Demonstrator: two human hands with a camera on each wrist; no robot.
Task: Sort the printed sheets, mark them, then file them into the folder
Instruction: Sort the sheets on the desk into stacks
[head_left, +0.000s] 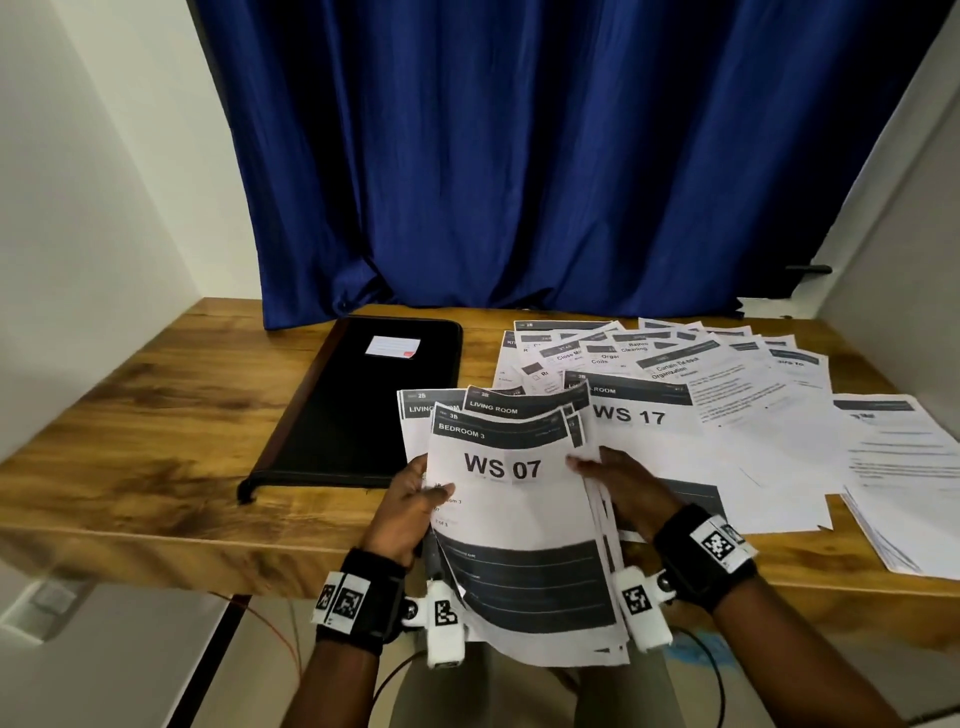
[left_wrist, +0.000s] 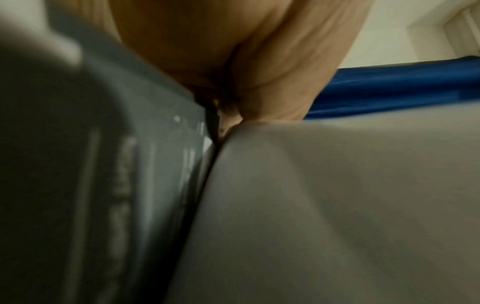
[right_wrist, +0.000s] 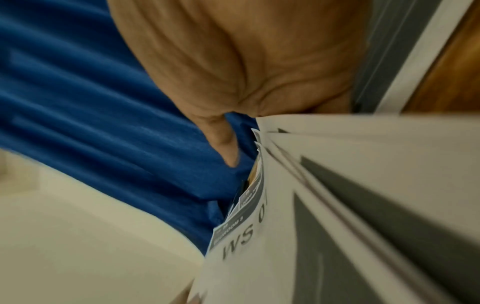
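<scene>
The head camera is looking forward and down from above the near edge of the tabletop toward the blue curtain behind it, while both wrist cameras are peering up very close along the held sheets, sharing that curtain.

- Both forearms are bare, with no sleeves showing.
- Each wrist carries a black strap with white square tags printed in black-and-white block codes.
- A white camera housing (also code-tagged) juts from each strap, 2 in all, fixed by a metal screw.
</scene>
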